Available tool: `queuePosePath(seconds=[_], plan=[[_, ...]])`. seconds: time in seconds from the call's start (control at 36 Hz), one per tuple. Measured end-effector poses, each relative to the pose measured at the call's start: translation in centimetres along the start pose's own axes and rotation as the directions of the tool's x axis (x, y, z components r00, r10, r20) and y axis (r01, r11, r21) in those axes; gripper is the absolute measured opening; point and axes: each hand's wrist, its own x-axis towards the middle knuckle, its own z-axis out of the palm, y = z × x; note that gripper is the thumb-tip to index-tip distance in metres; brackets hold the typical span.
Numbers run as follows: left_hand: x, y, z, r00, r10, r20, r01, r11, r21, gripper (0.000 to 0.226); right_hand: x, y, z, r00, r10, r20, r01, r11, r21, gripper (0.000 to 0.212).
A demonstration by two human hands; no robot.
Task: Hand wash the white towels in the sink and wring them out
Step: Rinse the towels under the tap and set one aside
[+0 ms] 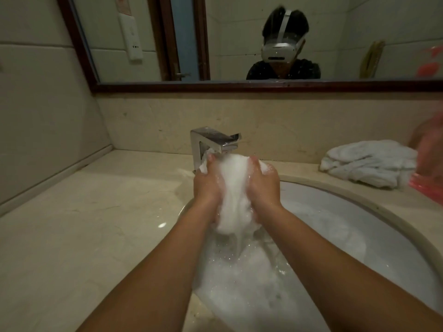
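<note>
A soapy white towel (233, 195) is bunched between both my hands, held above the round white sink (374, 226). My left hand (207, 188) grips its left side and my right hand (265, 185) grips its right side. Foam covers the towel and water runs off its lower end into the sudsy water (247, 283) in the basin. A second white towel (369, 162) lies crumpled on the counter to the right of the sink.
A chrome faucet (211, 142) stands just behind my hands. The beige marble counter (96, 224) spreads to the left. A red plastic item (426, 185) sits at the right edge. A framed mirror (239, 85) hangs above the backsplash.
</note>
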Motion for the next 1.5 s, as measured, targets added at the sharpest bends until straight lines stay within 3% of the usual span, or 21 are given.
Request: queuePosePath(seconds=[0.06,0.11,0.17,0.22,0.31,0.36,0.42,0.5,0.56,0.64,0.75,0.89,1.03,1.11,1.19,1.31,1.44,1.5], plan=[[0.0,0.2,-0.2,0.999,-0.037,-0.024,0.037,0.999,0.009,0.066,-0.2,-0.2,0.1,1.0,-0.01,0.014,0.01,1.0,0.015,0.067],[0.2,0.1,-0.2,0.996,-0.083,-0.037,0.083,0.996,-0.013,0.075,-0.3,-0.5,-0.1,0.999,-0.004,0.038,0.003,0.999,0.032,0.053],[0.2,0.0,-0.3,0.993,-0.112,-0.023,0.111,0.993,-0.043,0.079,-0.5,-0.7,-0.3,0.999,0.016,0.05,-0.016,1.0,-0.014,0.043],[-0.1,0.0,-0.5,0.993,-0.119,-0.017,0.117,0.989,-0.093,0.08,-1.0,-1.0,-0.4,0.999,0.025,0.041,-0.021,0.996,-0.09,0.047],[-0.2,-0.3,-0.7,0.992,-0.128,-0.01,0.124,0.979,-0.162,0.082,-1.3,-1.0,-1.1,0.991,-0.136,0.013,0.134,0.946,-0.294,0.054],[-0.8,0.0,-0.8,0.993,-0.12,-0.004,0.117,0.976,-0.182,0.066,-1.3,-0.8,-1.7,0.979,-0.195,0.059,0.203,0.91,-0.361,0.045],[-1.0,0.0,-1.1,0.991,-0.137,-0.003,0.133,0.966,-0.221,0.059,-1.5,-0.4,-2.0,0.988,-0.062,0.143,0.103,0.949,-0.3,0.051],[-1.0,-0.2,-1.3,0.987,-0.143,0.074,0.159,0.934,-0.32,0.068,-1.4,0.3,-2.2,0.927,0.238,0.29,-0.228,0.971,-0.07,0.096],[-0.3,-0.9,-1.1,0.978,-0.141,0.155,0.187,0.921,-0.341,0.082,-0.8,0.6,-2.4,0.887,0.261,0.381,-0.289,0.957,0.018,0.104],[0.3,-1.5,-0.7,0.977,-0.118,0.179,0.167,0.942,-0.292,0.092,-0.6,0.6,-2.5,0.872,0.149,0.466,-0.214,0.973,0.089,0.098],[-0.3,-1.1,-0.5,0.989,-0.083,0.119,0.109,0.967,-0.232,0.097,-0.8,0.9,-2.1,0.932,0.106,0.346,-0.139,0.988,0.072,0.06],[-1.1,-0.5,-0.4,0.999,-0.046,0.002,0.045,0.976,-0.213,0.057,-1.4,0.6,-1.0,0.975,0.017,0.221,-0.015,1.0,-0.011,0.041],[-0.4,-0.7,-0.4,0.999,-0.05,-0.007,0.047,0.972,-0.229,0.04,-1.5,-0.3,-0.4,0.995,0.04,0.095,-0.042,0.999,0.019,0.047],[-0.3,-0.3,-0.4,0.999,-0.02,-0.036,0.014,0.987,-0.162,0.036,-1.4,-0.5,-0.2,0.999,0.045,0.024,-0.047,0.998,0.049,0.065],[-0.5,0.2,-0.4,0.997,0.04,-0.065,-0.046,0.995,-0.086,0.056,-1.2,-0.8,-0.4,1.0,0.019,0.018,-0.019,0.999,0.046,0.054],[-0.9,0.2,-0.4,0.998,-0.009,-0.069,0.006,0.999,-0.039,0.077,-1.3,-0.5,-0.9,0.998,0.005,0.065,-0.008,0.999,0.037,0.042],[-1.3,-0.2,-0.2,0.999,-0.024,0.026,0.027,0.995,-0.094,0.093,-1.5,-0.3,-1.8,0.996,-0.013,0.092,0.007,0.998,0.063,0.039],[-0.9,-0.8,0.0,0.999,-0.026,0.037,0.03,0.992,-0.126,0.111,-1.4,-0.4,-2.4,0.995,-0.042,0.091,0.035,0.996,0.077,0.037]])
